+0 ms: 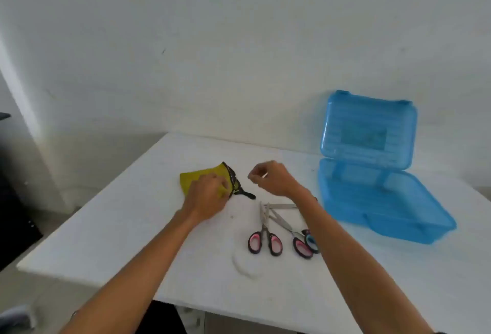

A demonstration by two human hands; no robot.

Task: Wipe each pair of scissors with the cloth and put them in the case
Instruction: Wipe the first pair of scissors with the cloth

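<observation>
Head view: both hands meet mid-frame over the white table point(106, 227).
Left hand point(210, 196): clutching the yellow cloth point(190, 179), centre-left.
Right hand point(275, 178): fingers curled, grasp unclear.
Scissors point(264, 238): lying lower centre.
Case point(372, 200): blue, lid up, right side.

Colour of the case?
Translucent blue case, shown best in the head view.

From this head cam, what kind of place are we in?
Likely a plain indoor room set up as a small work bench: a bare white wall, a white table, and on it task props, a yellow cloth, scissors and an open blue case.
</observation>
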